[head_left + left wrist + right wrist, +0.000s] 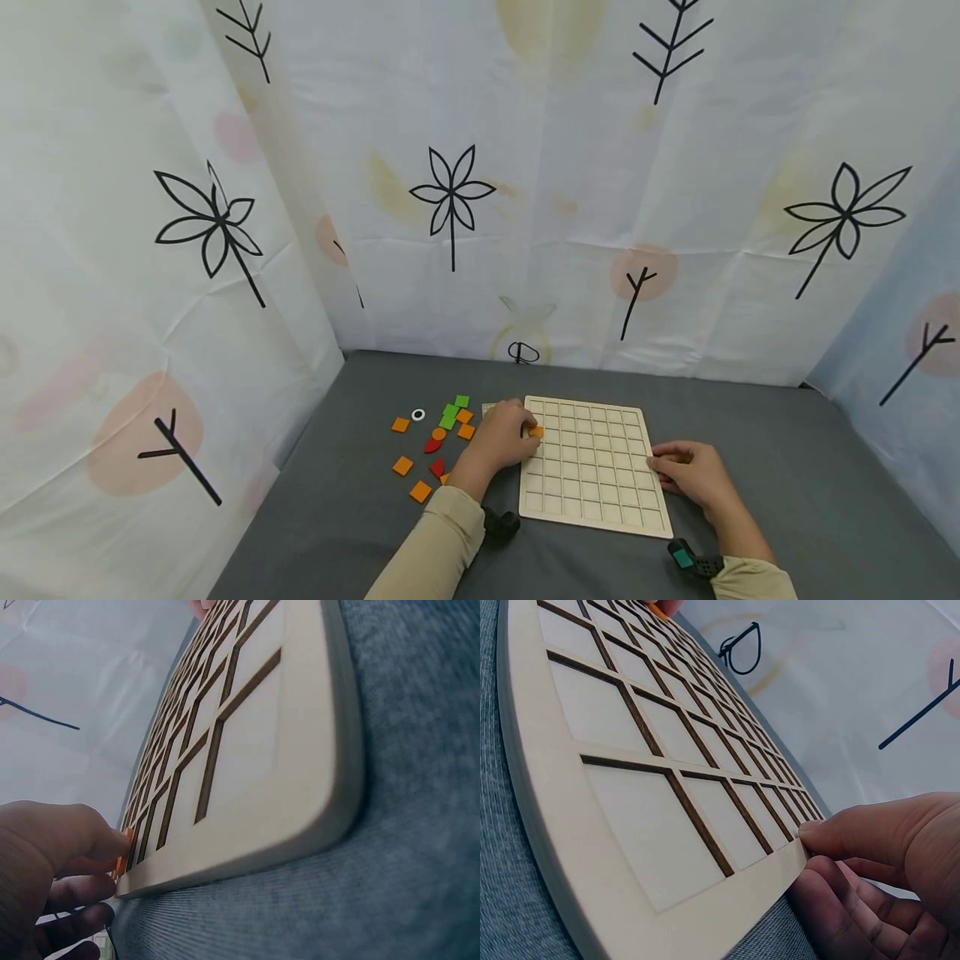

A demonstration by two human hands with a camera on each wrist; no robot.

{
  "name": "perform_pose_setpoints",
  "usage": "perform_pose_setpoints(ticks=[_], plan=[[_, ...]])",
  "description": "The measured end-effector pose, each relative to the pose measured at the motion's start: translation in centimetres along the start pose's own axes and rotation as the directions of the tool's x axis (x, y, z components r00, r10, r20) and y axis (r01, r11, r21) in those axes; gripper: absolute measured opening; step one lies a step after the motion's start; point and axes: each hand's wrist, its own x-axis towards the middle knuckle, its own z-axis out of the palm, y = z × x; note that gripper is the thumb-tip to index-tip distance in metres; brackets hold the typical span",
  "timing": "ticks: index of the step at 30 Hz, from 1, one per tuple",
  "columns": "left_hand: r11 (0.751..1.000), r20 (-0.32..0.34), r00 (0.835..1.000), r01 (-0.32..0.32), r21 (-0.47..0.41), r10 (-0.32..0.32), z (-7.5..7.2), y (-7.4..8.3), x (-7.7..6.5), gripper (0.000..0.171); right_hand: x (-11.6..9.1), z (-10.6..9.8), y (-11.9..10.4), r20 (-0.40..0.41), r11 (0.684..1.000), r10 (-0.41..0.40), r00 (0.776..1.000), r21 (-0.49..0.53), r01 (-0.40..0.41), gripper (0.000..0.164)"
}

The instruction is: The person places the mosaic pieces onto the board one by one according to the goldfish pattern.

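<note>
- The left hand (pixel 504 435) is pinching an orange piece (pixel 536 432) between thumb and forefinger; its other fingers are lying a little apart, clear of the piece.
- That piece is sitting at the left side of the gridded board (pixel 596 526), towards the far end — whether it is resting in a cell or hovering above one, I cannot tell.
- The right hand (pixel 693 473) is gripping the board's right edge, its thumb pressing on the top of the rim and its curled fingers tucking in below.
- For neat work, that right grip should be steadying the board lightly, neither lifting nor twisting it on the grey tabletop (pixel 330 467).
- The left fingertips should be holding the piece by its sides, so its sides are running parallel to the grooves and no corner is riding on a ridge.
- Pressing flat and evenly is likely working better than forcing one corner down.
- Loose orange squares (pixel 421 492), green squares (pixel 447 422) and red pieces (pixel 433 447) are lying left of the board — the left sleeve (pixel 438 533) is passing near some, so a low forearm is risking a nudge.
</note>
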Motion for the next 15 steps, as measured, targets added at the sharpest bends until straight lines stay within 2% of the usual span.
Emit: perform_pose_setpoints(ticks=[8,15], plan=[[1.0,0.002,1.0,0.002,0.015,-0.002,0.2,-0.1,-0.1,0.022,0.3,0.1,0.3,-0.015,1.0,0.002,1.0,-0.015,-0.003,0.041],[0.999,-0.001,1.0,-0.024,-0.038,0.024,-1.1,0.1,-0.5,0.024,0.3,0.1,0.3,-0.018,1.0,0.005,1.0,-0.013,-0.005,0.042]])
